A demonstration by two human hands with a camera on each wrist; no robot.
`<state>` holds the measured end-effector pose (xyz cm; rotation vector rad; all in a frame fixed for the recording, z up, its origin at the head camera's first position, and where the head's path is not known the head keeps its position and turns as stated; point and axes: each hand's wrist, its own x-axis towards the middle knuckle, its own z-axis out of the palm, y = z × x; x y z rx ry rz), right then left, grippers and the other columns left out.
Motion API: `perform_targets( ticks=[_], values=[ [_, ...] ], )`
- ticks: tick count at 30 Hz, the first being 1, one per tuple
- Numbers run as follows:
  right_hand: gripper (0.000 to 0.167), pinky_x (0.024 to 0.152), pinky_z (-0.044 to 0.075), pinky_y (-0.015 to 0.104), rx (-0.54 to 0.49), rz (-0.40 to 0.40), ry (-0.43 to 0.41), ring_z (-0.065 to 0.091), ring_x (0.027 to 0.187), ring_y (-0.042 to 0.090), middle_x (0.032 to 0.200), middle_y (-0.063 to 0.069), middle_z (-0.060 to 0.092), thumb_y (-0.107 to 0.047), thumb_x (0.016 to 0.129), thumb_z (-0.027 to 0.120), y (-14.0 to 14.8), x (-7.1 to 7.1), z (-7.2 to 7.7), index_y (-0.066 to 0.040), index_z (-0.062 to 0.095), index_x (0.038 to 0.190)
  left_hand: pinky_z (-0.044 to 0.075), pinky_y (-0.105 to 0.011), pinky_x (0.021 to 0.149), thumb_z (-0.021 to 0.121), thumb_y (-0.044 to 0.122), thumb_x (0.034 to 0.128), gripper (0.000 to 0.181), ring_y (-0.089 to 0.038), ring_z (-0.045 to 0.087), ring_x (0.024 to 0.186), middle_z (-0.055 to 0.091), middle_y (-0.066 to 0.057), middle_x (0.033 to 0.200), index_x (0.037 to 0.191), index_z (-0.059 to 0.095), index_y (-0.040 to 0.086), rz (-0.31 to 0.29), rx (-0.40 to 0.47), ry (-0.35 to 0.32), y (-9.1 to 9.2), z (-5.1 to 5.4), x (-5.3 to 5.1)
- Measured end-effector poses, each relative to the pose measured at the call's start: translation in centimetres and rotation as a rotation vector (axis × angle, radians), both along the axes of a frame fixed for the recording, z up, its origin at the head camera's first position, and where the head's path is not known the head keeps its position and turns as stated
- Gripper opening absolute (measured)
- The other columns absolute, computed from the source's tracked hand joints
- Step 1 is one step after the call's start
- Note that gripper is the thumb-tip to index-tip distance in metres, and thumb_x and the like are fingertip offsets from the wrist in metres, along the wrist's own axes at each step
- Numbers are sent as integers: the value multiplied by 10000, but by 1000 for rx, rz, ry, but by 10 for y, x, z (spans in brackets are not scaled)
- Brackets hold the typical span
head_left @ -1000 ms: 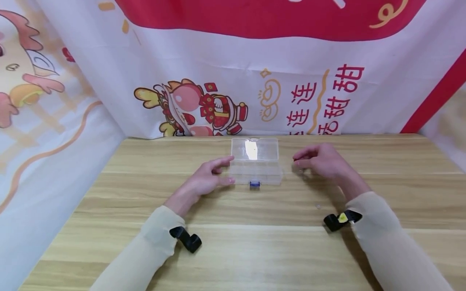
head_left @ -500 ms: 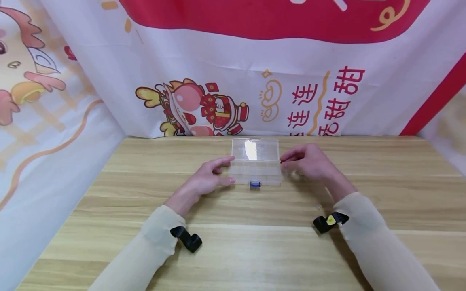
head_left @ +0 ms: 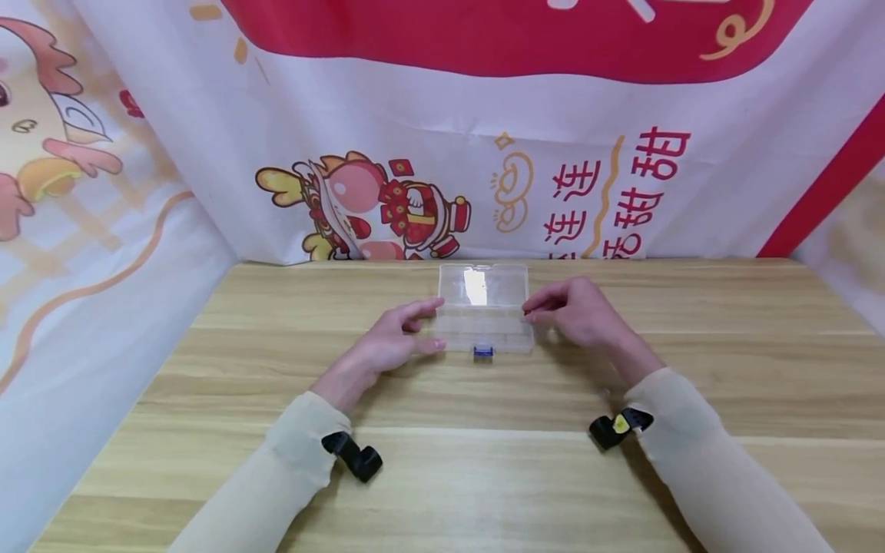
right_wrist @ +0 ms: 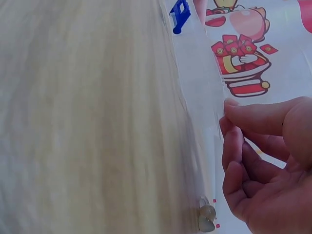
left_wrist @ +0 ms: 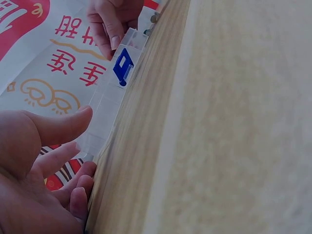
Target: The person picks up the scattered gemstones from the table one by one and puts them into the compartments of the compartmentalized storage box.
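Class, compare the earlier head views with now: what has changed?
The right hand has moved left, from beside the clear box to its right end. No taking hold or letting go shows. The left hand stays at the box's left end; the box stays put with its lid open.

Wood-grain tbl below both L fingers & R fingers. Beyond the fingertips: wht cloth hung up, w/ red panel across top. Sideways cartoon figure behind L fingers; orange outline motif behind gap btwn L & R; red Chinese chars. + orange wavy line behind R fingers, a bit R. Diag. red stripe well R of R fingers; side cloth w/ cartoon creature well L of L fingers.
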<state>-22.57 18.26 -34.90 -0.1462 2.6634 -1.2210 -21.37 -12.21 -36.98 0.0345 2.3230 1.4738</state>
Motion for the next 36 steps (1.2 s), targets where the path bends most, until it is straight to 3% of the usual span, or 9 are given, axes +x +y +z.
perform_targets(
  ticks=[27,36],
  values=[
    [196,819,458,331,37,-26,-4,561,990,245,1139,96,724,-196,988,762,-6,2,-2,-156,810,1174,380,-490,1177,831,179,913,727,-273,432,1385,538,31,1568,1549,536,374,-3,-11,18,0,0,1],
    [207,755,499,301,34,-13,3,589,935,224,1099,84,725,-217,977,776,-4,1,-4,-162,812,1174,395,-458,1143,827,153,915,725,-272,437,1362,538,20,1563,1554,539,336,-11,14,31,1,0,2]
  ],
)
